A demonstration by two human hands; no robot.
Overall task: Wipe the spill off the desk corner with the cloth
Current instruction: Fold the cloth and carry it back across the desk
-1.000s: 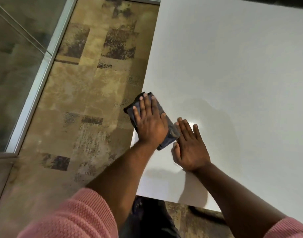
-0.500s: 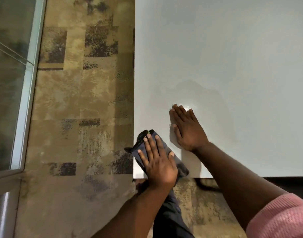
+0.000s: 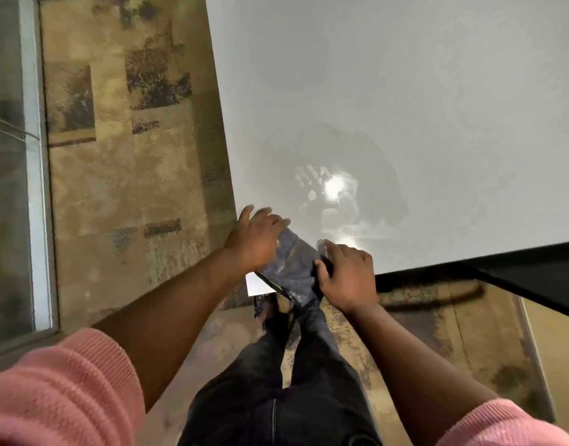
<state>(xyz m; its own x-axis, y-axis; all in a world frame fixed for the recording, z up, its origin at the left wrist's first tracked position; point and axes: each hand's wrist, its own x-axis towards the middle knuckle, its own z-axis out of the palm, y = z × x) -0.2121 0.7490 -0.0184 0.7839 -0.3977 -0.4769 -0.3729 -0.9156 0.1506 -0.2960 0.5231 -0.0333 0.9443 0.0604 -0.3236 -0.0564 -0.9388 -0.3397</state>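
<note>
**Both hands on the cloth at the desk corner**

Here's the dark blue-grey cloth [image 3: 291, 268], soft and folded into a rough rectangle, lying over the near left corner of the desk [image 3: 405, 91] and hanging a little past the front edge. The left hand [image 3: 256, 238] grips its far left end, fingers curled over the fabric at the desk's side edge. The right hand [image 3: 346, 276] pinches the near right side, thumb and fingers closed on the fold.

The desk top is smooth, white and glossy. Just beyond the cloth there's a handprint smear [image 3: 310, 183] beside a bright light glare [image 3: 334, 188], with a dull shadowed patch around them. A small bare wedge of white corner shows below the left wrist.

Pink ribbed knit sleeves [image 3: 61, 394] are pushed up both forearms. Dark trousers [image 3: 276, 397] show below. Mottled tan-and-black carpet [image 3: 132, 156] runs down the left, then a pale metal frame [image 3: 35, 156] with glass. A dark panel [image 3: 534, 278] sits under the desk's front edge. No writing readable anywhere.
</note>
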